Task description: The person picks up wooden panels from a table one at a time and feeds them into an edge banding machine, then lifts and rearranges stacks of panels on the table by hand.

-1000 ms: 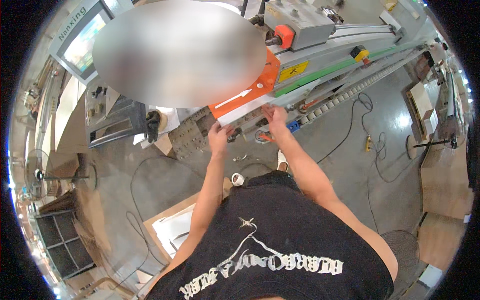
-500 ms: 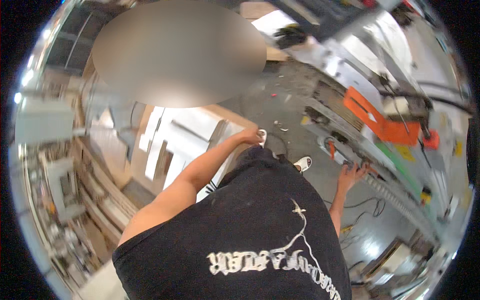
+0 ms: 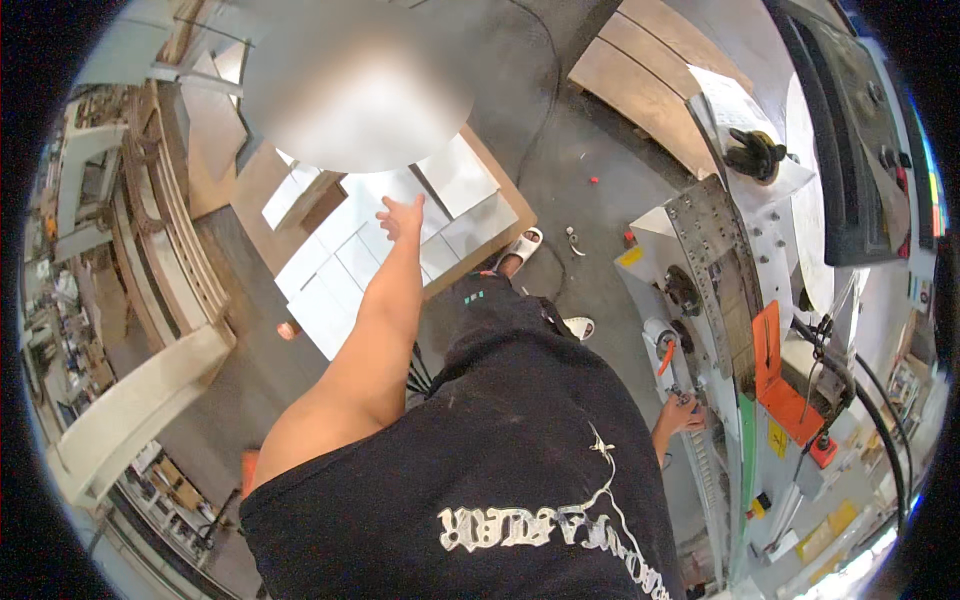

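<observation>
My left hand [image 3: 403, 217] reaches forward over the stack of white panels [image 3: 345, 250], its fingers spread and nothing in them. I cannot tell if the fingertips touch the panels. The panels lie in several pieces on a brown board [image 3: 524, 208]. Low at the right, my right hand [image 3: 684, 412] has its fingers curled at a small metal part on the machine's side rail [image 3: 708, 470]. What it grips is hidden. Just ahead of that hand is an orange-red handle [image 3: 666, 356].
On the right stands a machine with an orange bracket [image 3: 780, 375], a black cable [image 3: 888, 420] and a dark screen housing [image 3: 835, 140]. Brown boards [image 3: 650, 85] lie at the far right. A pale curved frame [image 3: 140, 410] stands at left. A blurred oval covers part of the top.
My left hand has moved from beside my body out over the white panels, its fingers spreading. The right hand has gone from spread to curled at the rail. The whole view has turned.
</observation>
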### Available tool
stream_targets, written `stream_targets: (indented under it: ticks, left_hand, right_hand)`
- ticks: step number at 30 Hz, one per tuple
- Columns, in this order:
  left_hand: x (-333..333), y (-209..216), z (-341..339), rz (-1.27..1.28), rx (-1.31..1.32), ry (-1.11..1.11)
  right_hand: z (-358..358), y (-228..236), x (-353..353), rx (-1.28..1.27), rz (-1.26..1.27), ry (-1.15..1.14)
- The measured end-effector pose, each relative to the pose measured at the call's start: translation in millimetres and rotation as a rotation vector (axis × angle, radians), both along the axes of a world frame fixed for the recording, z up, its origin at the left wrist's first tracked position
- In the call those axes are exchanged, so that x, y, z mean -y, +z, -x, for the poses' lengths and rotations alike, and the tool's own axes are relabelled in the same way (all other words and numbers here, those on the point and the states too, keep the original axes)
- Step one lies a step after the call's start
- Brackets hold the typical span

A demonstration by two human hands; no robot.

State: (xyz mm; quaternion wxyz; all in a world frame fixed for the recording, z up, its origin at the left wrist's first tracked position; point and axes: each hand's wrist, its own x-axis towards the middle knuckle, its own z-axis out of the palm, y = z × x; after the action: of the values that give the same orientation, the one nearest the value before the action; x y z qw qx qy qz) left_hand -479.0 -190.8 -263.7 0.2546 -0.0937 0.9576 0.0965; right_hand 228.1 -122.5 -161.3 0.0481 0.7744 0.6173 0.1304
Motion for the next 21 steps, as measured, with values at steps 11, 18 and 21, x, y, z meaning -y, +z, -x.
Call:
stream_targets:
  ticks: [11, 18, 21]
  left_hand:
    - [15, -29, 35, 0.024, -0.012, 0.050]
    - [-8, 106, 35, -0.804, 0.426, 0.089]
    - [-51, 185, 6, -0.982, 0.476, -0.052]
  right_hand:
    - [39, 64, -40, -0.275, 0.460, -0.159]
    - [165, 40, -71, -1.067, 0.754, -0.077]
    - [285, 94, -84, -1.103, 0.721, 0.475]
